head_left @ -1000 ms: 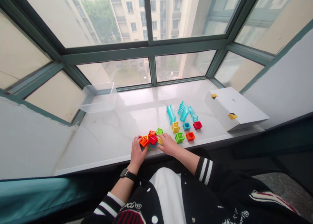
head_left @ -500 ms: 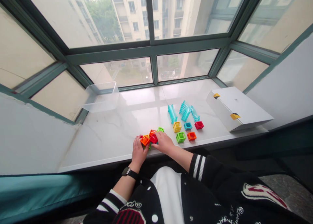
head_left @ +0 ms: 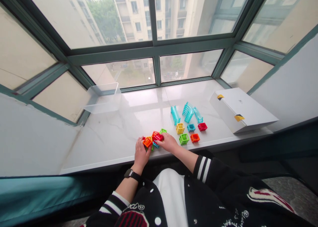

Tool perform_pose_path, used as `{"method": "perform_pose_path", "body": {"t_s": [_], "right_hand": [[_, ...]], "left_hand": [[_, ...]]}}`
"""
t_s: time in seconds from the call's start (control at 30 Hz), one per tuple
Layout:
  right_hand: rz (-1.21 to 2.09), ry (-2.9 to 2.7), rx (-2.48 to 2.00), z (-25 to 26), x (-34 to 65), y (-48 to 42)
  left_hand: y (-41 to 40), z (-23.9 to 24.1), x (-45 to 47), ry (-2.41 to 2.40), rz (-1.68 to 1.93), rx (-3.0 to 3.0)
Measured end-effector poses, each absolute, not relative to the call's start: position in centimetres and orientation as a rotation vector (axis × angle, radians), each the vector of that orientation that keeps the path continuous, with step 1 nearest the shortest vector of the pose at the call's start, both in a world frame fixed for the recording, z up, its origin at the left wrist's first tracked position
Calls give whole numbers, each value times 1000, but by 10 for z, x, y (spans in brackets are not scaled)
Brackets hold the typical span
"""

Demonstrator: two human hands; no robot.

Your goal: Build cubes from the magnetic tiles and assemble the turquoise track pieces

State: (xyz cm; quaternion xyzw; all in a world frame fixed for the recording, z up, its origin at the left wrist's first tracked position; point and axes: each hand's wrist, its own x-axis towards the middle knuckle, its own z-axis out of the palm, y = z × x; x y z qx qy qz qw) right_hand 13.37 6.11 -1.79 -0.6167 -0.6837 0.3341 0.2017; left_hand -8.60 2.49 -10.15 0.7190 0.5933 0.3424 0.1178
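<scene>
A cluster of coloured toy cubes (head_left: 154,139) sits at the near edge of the white marble sill (head_left: 111,134). My left hand (head_left: 141,153) curls round the cluster's left side, its fingers on an orange cube (head_left: 147,142). My right hand (head_left: 169,143) pinches a red cube (head_left: 158,137) on top of the cluster. A green cube (head_left: 163,131) stands at the cluster's back.
To the right lie loose cubes: yellow (head_left: 180,128), green (head_left: 184,139), orange (head_left: 194,137), teal (head_left: 190,127), red (head_left: 202,126). Behind them are teal ribbed track pieces (head_left: 186,112). A white box (head_left: 240,109) stands far right, a clear plastic tub (head_left: 104,97) far left.
My right hand has shifted left and slightly back, and the red cube now sits a little higher on the cluster. My left hand has hardly moved.
</scene>
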Motion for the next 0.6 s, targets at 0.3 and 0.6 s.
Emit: {"method": "perform_pose_path", "body": {"t_s": [0.3, 0.6], "right_hand": [[1209, -1603, -1599, -28, 146, 66], [1356, -1480, -1381, -39, 149, 62]], "left_hand": [[33, -99, -85, 1780, 1008, 2081], [44, -88, -82, 1877, 898, 2106]]}}
